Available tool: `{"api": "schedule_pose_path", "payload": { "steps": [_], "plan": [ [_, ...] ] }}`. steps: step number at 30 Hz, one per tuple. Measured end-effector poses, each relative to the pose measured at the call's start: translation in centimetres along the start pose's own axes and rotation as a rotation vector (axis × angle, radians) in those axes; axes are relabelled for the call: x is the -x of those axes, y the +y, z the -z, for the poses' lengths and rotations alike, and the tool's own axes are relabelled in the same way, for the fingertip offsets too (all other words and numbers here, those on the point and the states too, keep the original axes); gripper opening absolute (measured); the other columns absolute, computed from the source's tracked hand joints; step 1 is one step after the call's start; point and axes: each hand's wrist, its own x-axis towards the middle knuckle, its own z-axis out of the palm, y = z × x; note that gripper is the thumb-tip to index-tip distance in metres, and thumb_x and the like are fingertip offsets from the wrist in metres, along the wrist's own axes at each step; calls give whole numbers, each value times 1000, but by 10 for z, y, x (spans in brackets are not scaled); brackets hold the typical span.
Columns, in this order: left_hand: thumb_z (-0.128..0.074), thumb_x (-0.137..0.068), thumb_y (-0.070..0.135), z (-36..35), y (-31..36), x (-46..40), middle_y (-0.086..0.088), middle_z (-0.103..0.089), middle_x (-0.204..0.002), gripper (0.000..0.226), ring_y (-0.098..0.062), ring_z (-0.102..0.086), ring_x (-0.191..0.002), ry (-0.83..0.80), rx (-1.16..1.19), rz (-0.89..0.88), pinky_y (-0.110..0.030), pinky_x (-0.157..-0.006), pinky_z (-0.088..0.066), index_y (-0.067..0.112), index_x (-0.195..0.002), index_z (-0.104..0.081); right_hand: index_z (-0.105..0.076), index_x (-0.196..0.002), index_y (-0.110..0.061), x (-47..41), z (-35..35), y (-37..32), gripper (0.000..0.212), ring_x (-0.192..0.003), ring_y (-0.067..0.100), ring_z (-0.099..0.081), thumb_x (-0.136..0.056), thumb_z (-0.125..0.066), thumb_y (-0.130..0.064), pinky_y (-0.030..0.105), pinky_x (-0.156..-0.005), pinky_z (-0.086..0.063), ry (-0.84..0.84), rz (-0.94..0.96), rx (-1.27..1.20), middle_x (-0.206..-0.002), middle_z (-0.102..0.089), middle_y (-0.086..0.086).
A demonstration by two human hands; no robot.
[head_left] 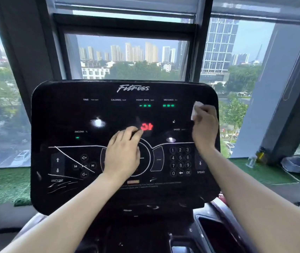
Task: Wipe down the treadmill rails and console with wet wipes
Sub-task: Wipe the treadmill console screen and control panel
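Your bare right hand (204,127) pinches the white wet wipe (195,110) on the shiny black console (63,114); left hand (122,154) rests flat, fingers together. Next, rub leftward.

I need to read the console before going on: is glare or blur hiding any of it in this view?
Head view: two bright glare spots on the console; the red readout is smeared and unreadable; the wide lens bows the window frame; the right hand with the wipe looks slightly blurred.

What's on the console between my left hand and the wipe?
In the head view, between the left hand and the wipe lie bare black console glass, the red readout and the SPEED label.
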Motion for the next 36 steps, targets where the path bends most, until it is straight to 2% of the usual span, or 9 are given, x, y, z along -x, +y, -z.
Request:
{"api": "schedule_pose_path", "payload": {
  "steps": [3, 7, 13, 17, 20, 24, 28, 33, 36],
  "plan": [
    [-74, -67, 7, 0, 8, -1, -2, -61, -116, 54, -23, -60, -100, -11, -17, 22, -39, -93, -47, 13, -120, -63, -61, -93, -6, 39, -12, -19, 22, -89, 22, -49, -82, -48, 9, 30, -71, -40, -41, 149, -102, -97, -52, -3],
    [-75, -65, 8, -2, 16, 0, -2, -61, -117, 55, -23, -60, -100, -13, -46, -6, -39, -93, -48, 13, -119, -64, -64, -116, -14, 64, -22, -12, 42, -86, 23, -52, -81, -61, 10, 32, -67, -51, -181, 542, -133, -107, -56, -1],
    [-74, -66, 9, -2, 21, 3, 1, -61, -117, 54, -19, -61, -101, -18, -60, 2, -36, -96, -46, 15, -119, -64, -65, -112, -3, -26, -8, 0, 42, -101, 29, -52, -81, -46, 19, 34, -80, -47, -93, 232, -68, -113, -55, 9],
    [-75, -63, 7, -5, 27, 2, -1, -62, -116, 57, -21, -62, -99, -32, -62, 4, -37, -94, -47, 13, -118, -64, -62, -95, -13, 32, -9, -8, 25, -88, 17, -42, -85, -50, 6, 38, -73, -44, -140, 324, -129, -89, -47, -13],
    [-75, -63, 9, -8, 31, 5, 1, -62, -117, 58, -21, -62, -98, -54, -80, -27, -37, -93, -48, 15, -120, -63, -64, -116, -9, 73, -11, 2, 42, -86, 12, -42, -79, -62, 9, 34, -63, -51, -240, 571, -119, -100, -56, -4],
    [-74, -65, 11, -7, 30, 3, 2, -63, -115, 55, -18, -63, -96, -52, -104, -47, -36, -93, -48, 16, -118, -64, -64, -99, -15, 12, -10, 3, 20, -90, 6, -45, -91, -49, -4, 28, -75, -37, -231, 428, -153, -103, -53, -6],
    [-73, -65, 11, -7, 31, 3, 2, -63, -115, 53, -19, -63, -95, -47, -113, -52, -37, -92, -48, 16, -118, -64, -66, -103, -1, -9, -6, -11, 31, -93, 18, -45, -81, -48, 13, 32, -75, -42, -140, 249, -103, -104, -53, -2],
    [-71, -65, 8, -8, 32, 5, 1, -61, -119, 57, -21, -62, -100, -71, -86, -29, -38, -91, -48, 14, -121, -62, -67, -110, -9, 76, -11, 0, 46, -85, 22, -52, -70, -68, 15, 33, -56, -51, -278, 531, -127, -103, -59, 0],
    [-72, -64, 8, -6, 31, 5, 1, -61, -119, 59, -21, -62, -99, -81, -92, -36, -36, -91, -48, 14, -122, -62, -68, -109, -9, 45, -5, 1, 39, -94, 21, -49, -78, -60, 13, 28, -73, -47, -320, 470, -155, -108, -59, 4]
  ]
}}
